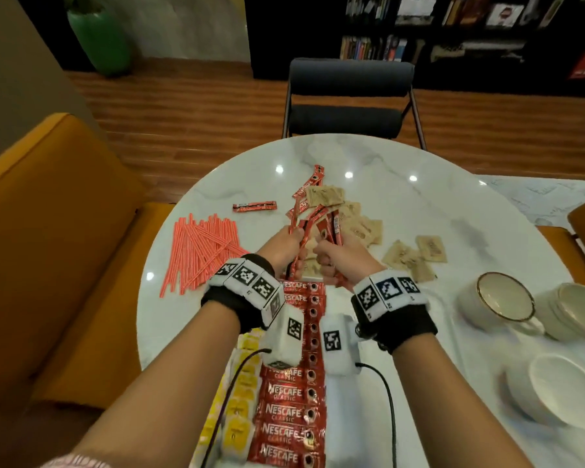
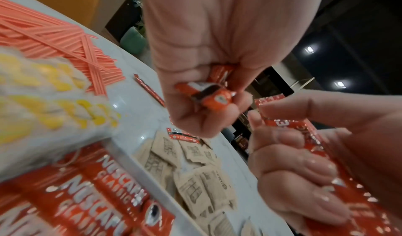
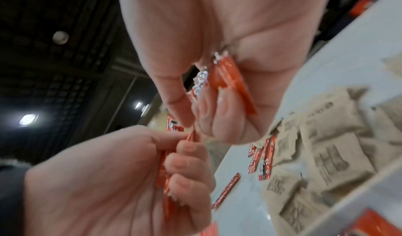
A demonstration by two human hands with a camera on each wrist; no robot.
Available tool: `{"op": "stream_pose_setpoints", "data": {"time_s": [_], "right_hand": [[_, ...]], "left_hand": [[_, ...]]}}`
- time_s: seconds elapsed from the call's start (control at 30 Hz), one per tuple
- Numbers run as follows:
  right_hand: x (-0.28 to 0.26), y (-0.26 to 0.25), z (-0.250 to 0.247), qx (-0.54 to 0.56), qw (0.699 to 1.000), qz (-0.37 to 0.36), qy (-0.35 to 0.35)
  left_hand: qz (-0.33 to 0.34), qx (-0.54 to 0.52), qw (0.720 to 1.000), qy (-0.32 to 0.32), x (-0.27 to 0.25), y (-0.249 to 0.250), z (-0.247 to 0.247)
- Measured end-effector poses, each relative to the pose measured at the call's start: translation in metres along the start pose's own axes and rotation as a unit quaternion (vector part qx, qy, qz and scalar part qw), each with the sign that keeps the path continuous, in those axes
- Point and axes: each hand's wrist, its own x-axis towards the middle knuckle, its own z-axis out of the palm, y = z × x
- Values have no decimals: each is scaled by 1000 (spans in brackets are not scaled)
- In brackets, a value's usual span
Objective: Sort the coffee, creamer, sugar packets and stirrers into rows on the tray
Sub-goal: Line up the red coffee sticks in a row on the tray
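Observation:
Both hands are raised over the table just beyond the tray point(image 1: 352, 427). My left hand point(image 1: 289, 244) grips several thin red stick packets point(image 1: 304, 228), whose ends poke from the fist point(image 2: 208, 93). Close beside it, my right hand point(image 1: 335, 258) grips another bunch of red sticks point(image 3: 226, 78). On the tray lie a row of red Nescafe Classic sachets point(image 1: 289, 403) and, left of it, a row of yellow packets point(image 1: 240, 393). A pile of pink stirrers point(image 1: 200, 251) lies at the table's left. Brown sugar packets point(image 1: 362, 228) are scattered beyond the hands, with a few red sticks point(image 1: 309, 184) among them.
One loose red stick point(image 1: 254, 206) lies beyond the stirrers. A gold-rimmed cup point(image 1: 500, 302), stacked dishes point(image 1: 574, 309) and a white bowl point(image 1: 561, 386) stand at the right. A dark chair point(image 1: 348, 99) faces the table's far edge; an orange sofa point(image 1: 48, 231) flanks the left.

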Motion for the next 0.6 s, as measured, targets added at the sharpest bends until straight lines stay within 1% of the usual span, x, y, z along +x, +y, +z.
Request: {"op": "stream_pose_setpoints", "data": {"time_s": [0.07, 0.13, 0.23, 0.4, 0.6], "right_hand": [[-8, 11, 3, 62, 998, 23, 1], [-18, 21, 7, 99, 995, 28, -8], [-33, 33, 11, 141, 989, 21, -45], [-55, 38, 12, 93, 990, 16, -103], [-56, 43, 13, 81, 990, 23, -111]], "left_hand": [[-40, -32, 999, 10, -12, -6, 0], [-61, -55, 997, 1, -23, -14, -1], [-44, -53, 997, -35, -38, -26, -2], [-10, -50, 995, -89, -49, -38, -5], [-12, -71, 995, -71, -48, -45, -9]]}}
